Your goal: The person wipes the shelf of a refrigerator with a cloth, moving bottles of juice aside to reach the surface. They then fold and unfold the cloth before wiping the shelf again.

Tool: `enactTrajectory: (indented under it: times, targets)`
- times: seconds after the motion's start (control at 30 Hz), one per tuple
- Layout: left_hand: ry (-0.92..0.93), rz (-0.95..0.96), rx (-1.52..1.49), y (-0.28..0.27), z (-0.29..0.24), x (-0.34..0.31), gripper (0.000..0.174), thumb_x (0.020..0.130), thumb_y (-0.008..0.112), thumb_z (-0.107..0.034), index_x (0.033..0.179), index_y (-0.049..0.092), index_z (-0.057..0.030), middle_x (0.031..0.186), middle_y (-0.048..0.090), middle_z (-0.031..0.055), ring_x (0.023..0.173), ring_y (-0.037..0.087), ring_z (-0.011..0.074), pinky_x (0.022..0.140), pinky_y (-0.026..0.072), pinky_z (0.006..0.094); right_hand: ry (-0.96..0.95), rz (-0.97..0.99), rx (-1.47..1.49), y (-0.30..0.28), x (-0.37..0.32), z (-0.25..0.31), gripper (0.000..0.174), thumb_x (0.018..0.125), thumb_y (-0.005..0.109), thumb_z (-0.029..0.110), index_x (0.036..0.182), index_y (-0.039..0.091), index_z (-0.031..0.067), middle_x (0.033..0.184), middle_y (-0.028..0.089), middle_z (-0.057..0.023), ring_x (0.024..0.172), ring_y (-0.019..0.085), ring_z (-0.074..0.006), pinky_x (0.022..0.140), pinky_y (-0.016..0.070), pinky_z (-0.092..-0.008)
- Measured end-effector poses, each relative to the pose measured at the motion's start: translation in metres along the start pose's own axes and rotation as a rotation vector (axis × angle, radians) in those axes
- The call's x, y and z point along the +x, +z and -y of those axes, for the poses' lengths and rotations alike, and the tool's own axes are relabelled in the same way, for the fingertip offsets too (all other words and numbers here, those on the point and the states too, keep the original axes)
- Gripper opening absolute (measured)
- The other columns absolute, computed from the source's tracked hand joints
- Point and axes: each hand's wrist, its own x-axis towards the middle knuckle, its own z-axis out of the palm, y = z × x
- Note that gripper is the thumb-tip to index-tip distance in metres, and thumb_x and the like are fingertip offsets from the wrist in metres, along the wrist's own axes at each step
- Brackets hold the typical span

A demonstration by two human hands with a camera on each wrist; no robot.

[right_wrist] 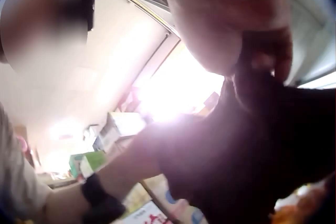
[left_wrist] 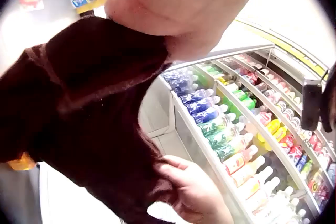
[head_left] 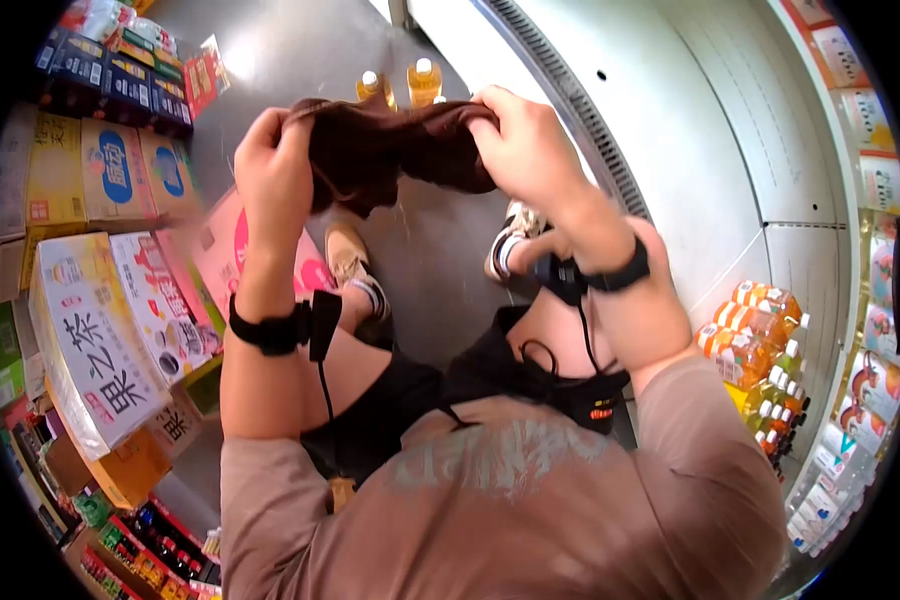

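Observation:
A dark brown cloth [head_left: 400,150] is held up in front of the body, stretched between both hands and sagging in the middle. My left hand [head_left: 275,180] grips its left end, the thumb laid along the edge. At the other end, my right hand [head_left: 535,145] pinches the cloth between thumb and fingers. Seen from the left wrist, the cloth [left_wrist: 94,71] has a visible seam and drapes down from the left hand [left_wrist: 173,8]. Dark folds of the cloth [right_wrist: 236,150] hang below the right hand [right_wrist: 226,19] in the right wrist view.
Two bottles of yellow liquid [head_left: 424,82] stand on the grey floor [head_left: 420,270] beyond the cloth. Stacked cartons [head_left: 100,330] line the left side. A white refrigerated case [head_left: 710,130] stands on the right, with orange drink bottles [head_left: 745,335] beside it. Shelved bottles [left_wrist: 205,106] fill a display case.

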Motion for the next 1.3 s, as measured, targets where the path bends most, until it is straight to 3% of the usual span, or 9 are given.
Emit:
enactTrajectory:
  times: [0.13, 0.27, 0.47, 0.53, 0.87, 1.03, 1.1, 1.13, 1.3]
  targets:
    - [-0.163, -0.040, -0.073, 0.000, 0.008, 0.005, 0.023, 0.096, 0.058, -0.015, 0.085, 0.063, 0.0047, 0.073, 0.054, -0.0034, 0.069, 0.045, 0.0037, 0.062, 0.0384, 0.0209, 0.038, -0.031, -0.039, 0.000, 0.004, -0.013, 0.020, 0.090, 0.056, 0.017, 0.101, 0.065, 0.0038, 0.086, 0.068, -0.0219, 0.084, 0.066, -0.0417, 0.076, 0.0530, -0.0468]
    - [0.025, -0.091, -0.034, 0.006, 0.012, 0.002, 0.024, 0.093, 0.059, -0.016, 0.083, 0.063, 0.0059, 0.067, 0.054, -0.0023, 0.065, 0.044, 0.0052, 0.058, 0.0400, 0.0246, 0.008, -0.159, 0.084, -0.004, 0.002, 0.003, 0.021, 0.090, 0.058, 0.020, 0.099, 0.067, 0.0031, 0.086, 0.069, -0.0210, 0.081, 0.067, -0.0394, 0.074, 0.0535, -0.0440]
    - [-0.042, -0.084, -0.117, 0.001, 0.015, 0.006, 0.024, 0.096, 0.055, -0.014, 0.088, 0.065, 0.0056, 0.072, 0.059, -0.0001, 0.070, 0.050, 0.0063, 0.064, 0.0437, 0.0249, 0.061, -0.006, 0.066, 0.000, -0.001, 0.006, 0.019, 0.089, 0.059, 0.018, 0.098, 0.067, 0.0028, 0.084, 0.069, -0.0220, 0.080, 0.067, -0.0397, 0.072, 0.0545, -0.0439]
    - [0.083, -0.119, -0.120, 0.007, 0.014, 0.010, 0.025, 0.098, 0.052, -0.013, 0.091, 0.066, 0.0058, 0.078, 0.064, 0.0017, 0.075, 0.054, 0.0078, 0.069, 0.0464, 0.0248, -0.171, -0.142, 0.066, 0.014, -0.007, 0.001, 0.018, 0.087, 0.063, 0.017, 0.101, 0.066, 0.0064, 0.077, 0.066, -0.0203, 0.069, 0.065, -0.0385, 0.062, 0.0518, -0.0412]
    - [-0.041, -0.192, -0.172, -0.003, 0.018, 0.013, 0.032, 0.100, 0.037, -0.016, 0.094, 0.063, 0.0012, 0.085, 0.063, 0.0054, 0.078, 0.058, 0.0149, 0.075, 0.0475, 0.0271, -0.255, 0.832, -0.269, 0.027, -0.037, 0.009, 0.021, 0.087, 0.063, 0.025, 0.102, 0.068, 0.0111, 0.093, 0.067, -0.0143, 0.090, 0.068, -0.0320, 0.075, 0.0550, -0.0449]
    - [0.026, -0.124, -0.134, -0.032, 0.051, 0.029, 0.035, 0.096, 0.034, -0.014, 0.100, 0.065, 0.0011, 0.098, 0.068, 0.0137, 0.087, 0.065, 0.0257, 0.083, 0.0525, 0.0353, -0.359, 0.614, -0.280, 0.032, -0.040, 0.005, 0.013, 0.079, 0.059, 0.014, 0.083, 0.069, 0.0063, 0.092, 0.069, -0.0118, 0.090, 0.070, -0.0310, 0.073, 0.0561, -0.0450]
    - [-0.340, 0.311, -0.404, -0.033, -0.019, 0.018, 0.051, 0.096, 0.027, -0.023, 0.111, 0.063, 0.0103, 0.095, 0.068, 0.0313, 0.078, 0.068, 0.0463, 0.074, 0.0593, 0.0465, -0.372, 0.535, -0.268, 0.035, -0.037, 0.006, 0.013, 0.078, 0.060, 0.014, 0.081, 0.070, 0.0058, 0.090, 0.070, -0.0114, 0.089, 0.070, -0.0300, 0.071, 0.0566, -0.0442]
    - [-0.383, 0.308, -0.441, -0.027, -0.029, 0.019, 0.055, 0.092, 0.026, -0.023, 0.114, 0.060, 0.0143, 0.094, 0.065, 0.0379, 0.077, 0.067, 0.0519, 0.069, 0.0601, 0.0537, -0.382, 0.529, -0.277, 0.035, -0.037, 0.007, 0.014, 0.078, 0.060, 0.014, 0.082, 0.070, 0.0057, 0.090, 0.071, -0.0113, 0.089, 0.071, -0.0296, 0.070, 0.0568, -0.0439]
    - [-0.319, -0.167, -0.374, -0.050, 0.029, 0.035, 0.038, 0.088, 0.041, -0.014, 0.106, 0.062, 0.0115, 0.089, 0.069, 0.0249, 0.075, 0.069, 0.0330, 0.071, 0.0603, 0.0431, -0.468, 0.539, -0.279, 0.065, -0.035, -0.001, 0.017, 0.080, 0.061, 0.015, 0.086, 0.072, 0.0030, 0.095, 0.072, -0.0112, 0.089, 0.071, -0.0293, 0.069, 0.0567, -0.0432]
